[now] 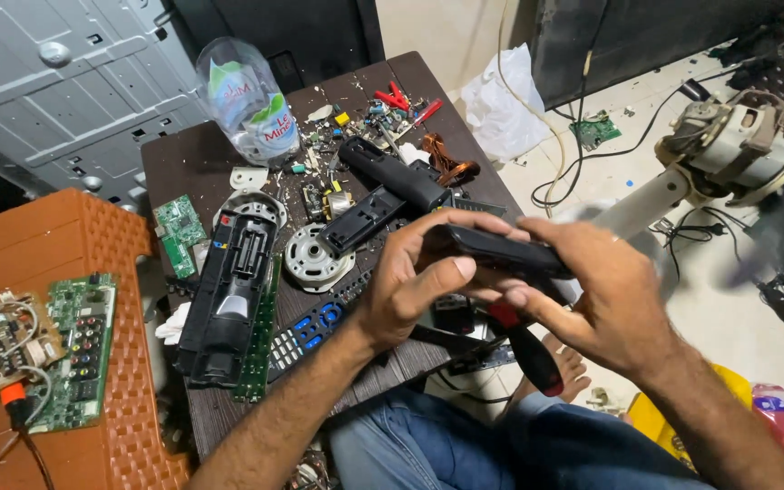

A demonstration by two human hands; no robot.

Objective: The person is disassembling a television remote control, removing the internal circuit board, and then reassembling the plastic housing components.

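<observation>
Both hands hold a long black remote-control case (492, 249) above the near edge of a dark wooden table (188, 163). My left hand (410, 281) wraps the case's near end, thumb on its side. My right hand (596, 304) grips its far end and also pins a screwdriver with a red and black handle (528, 349) under the fingers, pointing down toward my lap.
On the table lie an opened black remote shell (229, 295), a rubber keypad with blue buttons (306, 331), green circuit boards (179, 231), a round motor part (313, 257), a plastic bottle (247, 100) and small parts. An orange stool (129, 272) stands left; a fan motor (737, 150) right.
</observation>
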